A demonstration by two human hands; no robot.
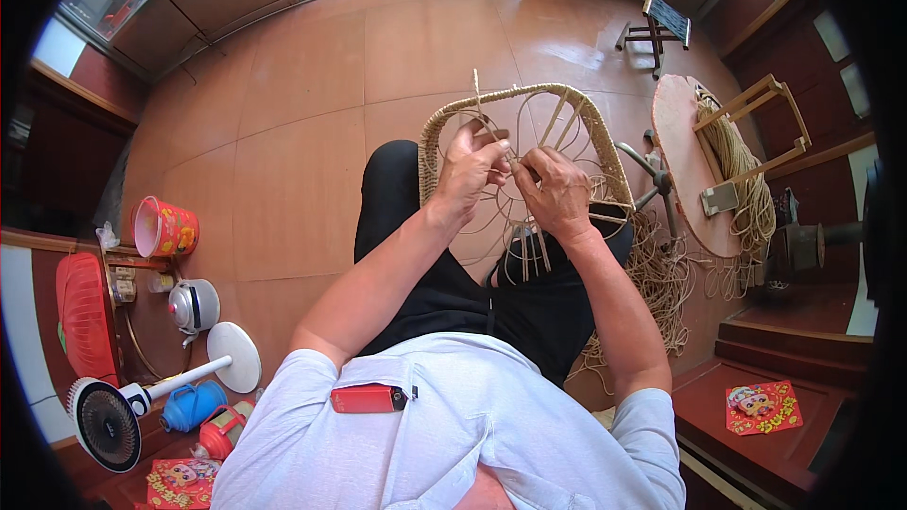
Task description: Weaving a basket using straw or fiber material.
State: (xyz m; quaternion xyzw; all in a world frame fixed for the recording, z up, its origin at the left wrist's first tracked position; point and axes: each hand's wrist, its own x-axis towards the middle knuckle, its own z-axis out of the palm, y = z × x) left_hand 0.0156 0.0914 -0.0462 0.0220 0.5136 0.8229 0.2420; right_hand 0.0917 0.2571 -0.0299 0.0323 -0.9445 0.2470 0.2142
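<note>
Across my lap rests a wire frame with curled loops inside and a rim wrapped in tan cord. Above its middle, my left hand pinches a strand of thin tan cord, fingers closed. Close beside it, my right hand is closed too, thumb and forefinger at the same strand. Their fingertips almost meet, and the exact grip is partly hidden by the knuckles. One stiff cord end sticks up past the far rim. Several loose strands hang inside the frame, near my right knee.
Right of me, loose cord lies heaped on the floor. A round tabletop stands beside coiled cord and a wooden frame. Farther off is a folding stool. Leftward are a red bucket, kettle and fan.
</note>
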